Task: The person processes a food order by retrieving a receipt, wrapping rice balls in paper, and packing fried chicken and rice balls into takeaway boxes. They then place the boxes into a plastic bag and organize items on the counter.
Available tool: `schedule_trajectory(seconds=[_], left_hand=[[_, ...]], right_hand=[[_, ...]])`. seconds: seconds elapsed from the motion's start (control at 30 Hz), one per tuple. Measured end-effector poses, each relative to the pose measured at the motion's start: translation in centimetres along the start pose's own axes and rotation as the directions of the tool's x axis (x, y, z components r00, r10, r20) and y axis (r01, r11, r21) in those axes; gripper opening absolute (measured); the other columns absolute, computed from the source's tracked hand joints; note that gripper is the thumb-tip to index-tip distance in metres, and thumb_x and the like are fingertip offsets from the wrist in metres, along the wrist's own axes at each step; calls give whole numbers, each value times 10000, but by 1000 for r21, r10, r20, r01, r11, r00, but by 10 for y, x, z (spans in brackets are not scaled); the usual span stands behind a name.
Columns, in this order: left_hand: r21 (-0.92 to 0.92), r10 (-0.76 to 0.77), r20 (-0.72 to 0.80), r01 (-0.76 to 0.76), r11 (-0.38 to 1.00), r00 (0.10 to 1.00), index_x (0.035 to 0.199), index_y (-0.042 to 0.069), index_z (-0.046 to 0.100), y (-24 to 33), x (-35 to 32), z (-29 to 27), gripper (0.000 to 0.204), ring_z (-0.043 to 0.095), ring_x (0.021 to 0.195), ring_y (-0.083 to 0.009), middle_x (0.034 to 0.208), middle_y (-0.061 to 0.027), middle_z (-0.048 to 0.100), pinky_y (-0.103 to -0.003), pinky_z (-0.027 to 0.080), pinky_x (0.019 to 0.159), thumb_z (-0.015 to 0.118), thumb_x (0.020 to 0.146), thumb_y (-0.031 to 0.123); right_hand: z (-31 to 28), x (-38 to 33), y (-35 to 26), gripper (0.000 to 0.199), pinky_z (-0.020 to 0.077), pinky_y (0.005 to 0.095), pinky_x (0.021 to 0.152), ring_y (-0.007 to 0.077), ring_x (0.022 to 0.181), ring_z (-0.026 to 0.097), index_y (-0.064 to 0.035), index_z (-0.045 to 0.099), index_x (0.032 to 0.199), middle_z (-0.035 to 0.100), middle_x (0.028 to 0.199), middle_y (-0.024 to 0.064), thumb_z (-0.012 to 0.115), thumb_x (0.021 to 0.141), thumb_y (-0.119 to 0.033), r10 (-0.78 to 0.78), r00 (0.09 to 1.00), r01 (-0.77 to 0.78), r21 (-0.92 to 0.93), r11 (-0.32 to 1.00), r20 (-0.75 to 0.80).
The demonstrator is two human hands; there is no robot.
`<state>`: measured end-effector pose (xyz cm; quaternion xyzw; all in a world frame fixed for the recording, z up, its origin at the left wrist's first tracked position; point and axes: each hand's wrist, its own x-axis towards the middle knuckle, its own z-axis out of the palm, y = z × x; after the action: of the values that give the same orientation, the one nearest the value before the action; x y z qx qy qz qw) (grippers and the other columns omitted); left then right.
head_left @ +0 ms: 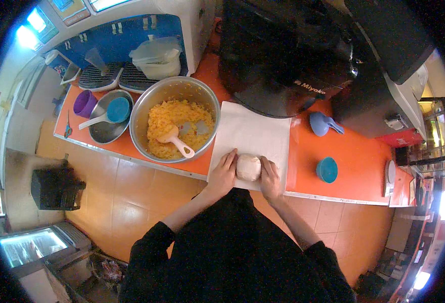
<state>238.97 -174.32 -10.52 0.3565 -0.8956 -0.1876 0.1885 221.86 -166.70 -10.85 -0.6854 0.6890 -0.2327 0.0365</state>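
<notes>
"Where was the bundle (248, 167)?"

"On the paper (256, 129), by the counter's (361, 177) front edge. The left hand (225, 171) and right hand (269, 178) had it between them, fingers half curled against its sides, probably to keep it compact."

"Why was the pot (140, 137) just beside the paper?"

"Likely for easy reach; the scoop (169, 135) lay in the rice (164, 113), handle toward the front edge."

"Anything in the way?"

"The cooker (278, 55) hemmed in the paper's far edge, the pot its left. A cup (327, 170) stood apart, toward the right end."

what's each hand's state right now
Left hand: at the left side of the pale bundle; grip unclear.
Right hand: at its right side; grip unclear.
</notes>
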Motion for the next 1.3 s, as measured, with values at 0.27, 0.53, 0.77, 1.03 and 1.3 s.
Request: schedule_trajectory(seconds=[0.27, 0.53, 0.77, 1.03, 1.3], left_hand=[[-173, -182, -43, 172, 970, 982, 1252, -54, 411, 23, -3, -1, 491, 451, 1045, -326, 1134, -181, 429, -408, 385, 889, 496, 777, 38], [-898, -389, 427, 331, -290, 816, 1179, -22, 449, 65, 20, -32, 408, 517, 1030, -184, 1111, -98, 521, -337, 459, 850, 471, 922, 293], [-698, -348, 708, 537, -473, 614, 1179, 5, 459, 102, 36, -32, 466, 543, 976, -171, 1084, -74, 531, -311, 490, 780, 597, 850, 306], [-797, -302, 601, 584, -154, 741, 1174, 17, 451, 140, 79, 3, 515, 536, 967, -166, 1078, -70, 524, -308, 467, 809, 628, 823, 349], [-801, -192, 427, 468, 374, 884, 1333, 50, 84, 118, 193, 112, 836, 502, 1025, -207, 1223, -135, 371, -334, 454, 864, 625, 810, 412]], right_hand=[[-17, -2, -38, 571, 226, 370, 1062, 325, 1296, 276, 81, 362, 1282, 332, 1366, 223, 406, 736, -77, 405, 910, -342, 716, 608, 91], [-54, 11, -62, 526, 226, 389, 1056, 317, 1303, 272, 34, 365, 1306, 275, 1408, 199, 382, 881, -275, 381, 914, -155, 743, 651, -142], [-63, 11, -69, 409, 365, 348, 958, 277, 1153, 469, 42, 440, 1231, 480, 1243, 197, 492, 849, -94, 641, 745, -246, 817, 522, -186], [-97, -12, -15, 386, 384, 341, 928, 259, 1092, 497, 25, 458, 1230, 518, 1182, 174, 492, 895, -163, 758, 650, -304, 895, 327, -56], [-159, -167, 63, 311, 414, 335, 889, 247, 1012, 556, 5, 566, 1101, 592, 1075, 145, 454, 913, -215, 731, 652, -457, 874, 164, 203]])
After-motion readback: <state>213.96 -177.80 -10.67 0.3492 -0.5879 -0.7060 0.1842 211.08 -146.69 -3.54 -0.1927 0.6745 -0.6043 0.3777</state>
